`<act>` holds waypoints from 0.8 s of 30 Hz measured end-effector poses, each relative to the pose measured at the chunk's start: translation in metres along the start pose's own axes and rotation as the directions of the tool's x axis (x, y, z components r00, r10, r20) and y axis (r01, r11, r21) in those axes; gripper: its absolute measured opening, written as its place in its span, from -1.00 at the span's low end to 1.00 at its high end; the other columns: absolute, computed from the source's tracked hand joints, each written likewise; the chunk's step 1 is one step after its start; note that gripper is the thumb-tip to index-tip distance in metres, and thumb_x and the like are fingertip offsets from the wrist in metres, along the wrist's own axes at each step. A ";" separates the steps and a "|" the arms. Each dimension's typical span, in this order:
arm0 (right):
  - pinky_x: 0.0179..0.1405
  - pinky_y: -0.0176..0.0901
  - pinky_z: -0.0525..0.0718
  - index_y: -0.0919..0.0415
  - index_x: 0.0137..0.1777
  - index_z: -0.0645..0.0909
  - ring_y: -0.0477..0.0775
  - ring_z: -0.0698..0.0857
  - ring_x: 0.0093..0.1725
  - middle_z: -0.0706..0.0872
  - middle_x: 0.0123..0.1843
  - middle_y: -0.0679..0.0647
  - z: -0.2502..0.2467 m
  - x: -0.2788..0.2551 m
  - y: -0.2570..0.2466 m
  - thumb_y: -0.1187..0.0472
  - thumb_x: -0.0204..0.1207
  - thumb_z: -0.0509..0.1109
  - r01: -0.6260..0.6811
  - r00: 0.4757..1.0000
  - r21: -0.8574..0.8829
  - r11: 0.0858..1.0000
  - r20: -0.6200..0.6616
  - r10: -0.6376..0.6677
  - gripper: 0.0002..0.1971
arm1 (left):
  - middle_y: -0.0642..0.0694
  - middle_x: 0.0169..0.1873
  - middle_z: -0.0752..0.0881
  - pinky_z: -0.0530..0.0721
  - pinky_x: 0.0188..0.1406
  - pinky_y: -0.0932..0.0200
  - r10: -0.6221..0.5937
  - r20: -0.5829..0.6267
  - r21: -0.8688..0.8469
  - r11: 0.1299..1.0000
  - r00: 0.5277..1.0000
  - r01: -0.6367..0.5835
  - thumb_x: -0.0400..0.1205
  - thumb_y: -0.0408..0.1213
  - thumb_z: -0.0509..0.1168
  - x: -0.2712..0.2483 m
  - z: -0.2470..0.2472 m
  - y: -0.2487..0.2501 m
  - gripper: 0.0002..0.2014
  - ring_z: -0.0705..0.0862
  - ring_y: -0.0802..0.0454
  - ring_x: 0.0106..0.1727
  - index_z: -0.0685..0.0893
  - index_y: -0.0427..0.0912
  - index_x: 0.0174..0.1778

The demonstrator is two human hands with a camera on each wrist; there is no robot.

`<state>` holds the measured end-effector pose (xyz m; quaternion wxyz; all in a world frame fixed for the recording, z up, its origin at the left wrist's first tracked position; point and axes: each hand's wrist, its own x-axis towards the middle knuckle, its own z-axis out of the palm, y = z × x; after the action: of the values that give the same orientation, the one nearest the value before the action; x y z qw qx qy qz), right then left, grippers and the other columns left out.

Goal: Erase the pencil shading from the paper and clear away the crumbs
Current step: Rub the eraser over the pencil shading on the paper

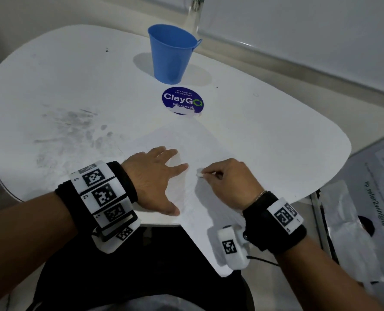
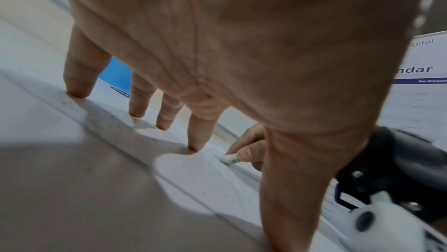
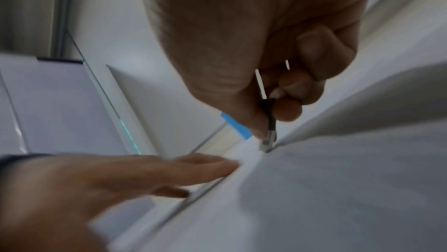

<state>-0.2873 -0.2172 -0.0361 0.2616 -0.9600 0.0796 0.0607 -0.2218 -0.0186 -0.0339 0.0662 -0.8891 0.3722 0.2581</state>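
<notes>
The left hand (image 1: 155, 180) lies flat, fingers (image 2: 198, 133) spread wide, pressing the paper (image 1: 200, 198) onto the white bench (image 1: 74, 86). Just beside it, the right hand (image 1: 233, 180) pinches a small eraser (image 1: 200, 174) against the sheet. A blue cup (image 1: 170, 55) and round sticker (image 1: 182, 100) sit beyond, well apart.

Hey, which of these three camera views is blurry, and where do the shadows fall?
Head view: sharp, the blue bucket casting soft shadows on the table. Left wrist view: left hand shadows the paper. Right wrist view: motion-blurred, especially around the eraser.
</notes>
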 end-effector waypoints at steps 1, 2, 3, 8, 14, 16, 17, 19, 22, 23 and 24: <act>-0.04 -0.35 0.64 -0.01 0.10 0.82 -0.12 0.76 -0.02 0.84 0.07 -0.15 -0.003 0.002 0.001 0.14 0.64 0.36 -0.035 0.998 0.002 0.999 -0.050 0.035 -0.80 | 0.03 0.76 -0.33 0.09 0.74 -0.12 -0.001 0.001 0.003 1.000 1.000 0.001 0.47 0.54 0.23 0.000 0.000 0.000 0.09 -0.30 -0.03 0.77 -0.26 0.27 0.76; 0.03 -0.24 0.67 -0.01 0.10 0.82 -0.08 0.77 0.00 0.84 0.08 -0.14 -0.003 0.002 0.002 0.14 0.64 0.35 -0.055 0.995 -0.007 0.998 -0.079 0.054 -0.79 | 0.03 0.76 -0.33 0.08 0.74 -0.12 -0.001 0.002 0.006 1.000 1.000 0.001 0.46 0.55 0.22 0.001 0.001 0.000 0.10 -0.31 -0.04 0.77 -0.26 0.27 0.76; 0.07 -0.19 0.68 0.00 0.12 0.82 -0.04 0.77 0.02 0.84 0.08 -0.12 -0.001 0.000 0.000 0.14 0.65 0.33 -0.051 0.996 -0.034 0.998 -0.081 0.048 -0.78 | 0.02 0.76 -0.34 0.06 0.75 -0.12 -0.001 0.003 0.007 1.000 1.000 0.001 0.46 0.56 0.22 0.001 0.001 -0.001 0.11 -0.31 -0.04 0.77 -0.27 0.27 0.75; 0.11 -0.16 0.70 0.02 0.17 0.80 -0.03 0.78 0.03 0.84 0.11 -0.10 0.007 -0.010 -0.015 0.14 0.66 0.33 0.054 0.998 -0.070 0.996 0.038 -0.052 -0.77 | 0.03 0.76 -0.35 0.07 0.75 -0.12 0.000 0.012 0.015 1.000 1.000 0.000 0.45 0.57 0.23 0.001 0.001 -0.001 0.12 -0.32 -0.05 0.77 -0.27 0.27 0.75; 0.07 -0.03 0.72 0.03 0.11 0.81 0.06 0.78 0.01 0.85 0.05 -0.04 0.006 -0.006 -0.013 0.14 0.65 0.31 0.002 1.000 -0.103 0.995 -0.024 -0.004 -0.77 | 0.04 0.76 -0.33 0.08 0.75 -0.13 -0.003 0.011 0.008 1.000 1.000 0.003 0.45 0.56 0.24 0.000 0.001 0.000 0.11 -0.31 -0.04 0.77 -0.25 0.26 0.76; 0.02 -0.16 0.70 0.03 0.12 0.81 -0.01 0.78 -0.02 0.85 0.05 -0.07 0.008 -0.013 -0.017 0.16 0.65 0.32 0.056 0.997 -0.071 0.996 0.050 -0.052 -0.77 | 0.04 0.76 -0.34 0.09 0.75 -0.14 -0.006 0.020 0.011 1.000 1.000 0.005 0.45 0.56 0.24 0.000 0.000 0.000 0.11 -0.32 -0.04 0.77 -0.26 0.26 0.76; 0.00 -0.25 0.66 0.02 0.14 0.81 -0.05 0.77 -0.01 0.84 0.07 -0.10 0.006 -0.010 -0.015 0.15 0.66 0.33 0.039 0.998 -0.060 0.997 0.051 -0.036 -0.77 | 0.05 0.76 -0.34 0.10 0.74 -0.14 -0.007 0.022 0.012 1.000 1.000 0.007 0.45 0.56 0.24 0.000 -0.001 0.000 0.11 -0.32 -0.04 0.77 -0.26 0.26 0.76; 0.01 -0.28 0.63 -0.04 0.14 0.81 -0.06 0.77 0.03 0.83 0.10 -0.13 -0.001 0.000 -0.008 0.13 0.66 0.33 -0.034 0.999 -0.041 0.999 -0.024 0.033 -0.77 | 0.05 0.76 -0.33 0.10 0.74 -0.14 -0.005 0.015 0.009 1.000 1.000 0.005 0.45 0.55 0.25 -0.001 -0.001 0.001 0.11 -0.31 -0.03 0.77 -0.25 0.26 0.76; 0.01 -0.22 0.67 0.01 0.13 0.81 -0.02 0.78 -0.03 0.84 0.06 -0.09 0.002 -0.002 -0.008 0.14 0.66 0.30 -0.046 0.998 -0.060 0.997 -0.054 0.043 -0.76 | 0.05 0.76 -0.33 0.10 0.74 -0.14 -0.001 0.007 0.012 1.000 1.000 0.001 0.45 0.56 0.24 -0.001 0.001 0.000 0.11 -0.31 -0.03 0.77 -0.26 0.27 0.76; -0.01 -0.20 0.69 0.04 0.11 0.81 -0.01 0.78 -0.07 0.85 0.02 -0.07 0.005 -0.007 -0.013 0.16 0.66 0.30 -0.001 1.000 -0.072 0.997 -0.005 0.001 -0.77 | 0.05 0.76 -0.34 0.09 0.74 -0.13 0.001 0.008 0.015 1.000 1.000 -0.001 0.45 0.56 0.24 -0.001 0.001 0.000 0.11 -0.32 -0.03 0.77 -0.26 0.27 0.75; -0.02 -0.18 0.71 0.06 0.10 0.81 -0.03 0.78 -0.10 0.85 -0.01 -0.06 0.009 -0.013 -0.018 0.16 0.66 0.31 0.045 0.998 -0.063 0.997 0.048 -0.042 -0.77 | 0.04 0.76 -0.34 0.09 0.75 -0.12 0.001 0.011 0.020 1.000 1.000 -0.001 0.45 0.56 0.24 0.000 0.001 0.000 0.11 -0.32 -0.03 0.77 -0.27 0.27 0.75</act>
<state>-0.2971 -0.1962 -0.0329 0.2340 -0.9676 0.0507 0.0798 -0.2227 -0.0179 -0.0348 0.0767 -0.8867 0.3750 0.2593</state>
